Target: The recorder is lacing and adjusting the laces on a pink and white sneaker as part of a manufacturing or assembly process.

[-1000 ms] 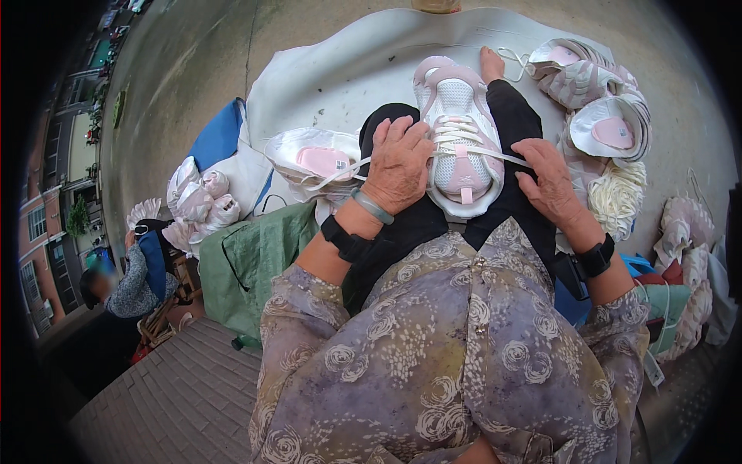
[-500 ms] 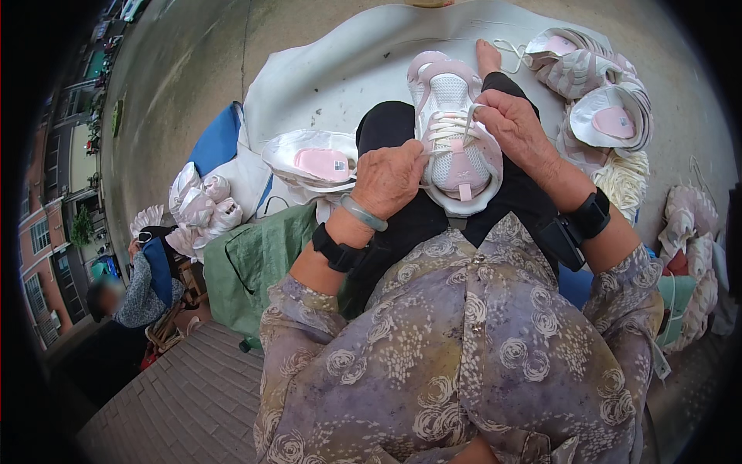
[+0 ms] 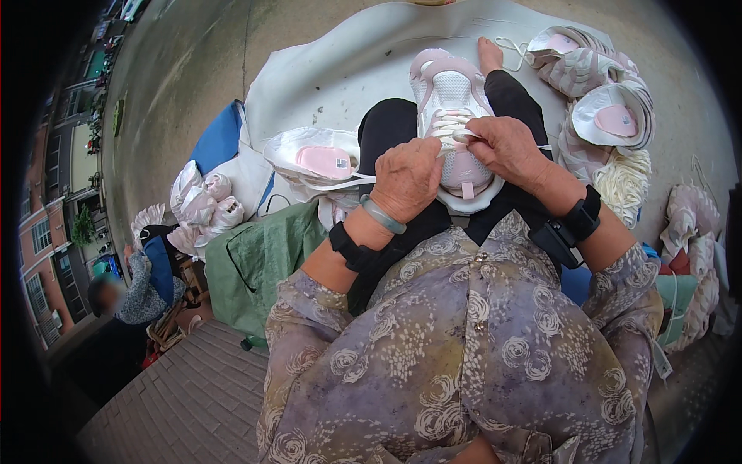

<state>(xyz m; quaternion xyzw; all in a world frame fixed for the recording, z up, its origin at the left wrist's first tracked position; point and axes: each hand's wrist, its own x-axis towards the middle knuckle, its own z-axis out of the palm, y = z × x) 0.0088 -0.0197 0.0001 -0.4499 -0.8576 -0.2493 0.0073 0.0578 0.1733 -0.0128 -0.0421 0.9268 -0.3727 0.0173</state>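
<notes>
Shoe upper [image 3: 453,87] between your black-trousered legs [image 3: 380,135], white lace [image 3: 448,122] in both hands.
Your right hand [image 3: 506,151] pinches the lace over the tongue; your left hand [image 3: 408,179] closes its fingers narrowly on it, just beside. Another upper [image 3: 323,161] lies left, nested uppers [image 3: 616,124] right; a white sheet [image 3: 332,77] spreads beyond.

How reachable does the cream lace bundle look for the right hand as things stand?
Likely yes: the cream lace bundle lies out to the right of the right hand, nothing visibly covering its top. That hand is busy, though, pinching a white lace at the shoe.
</notes>
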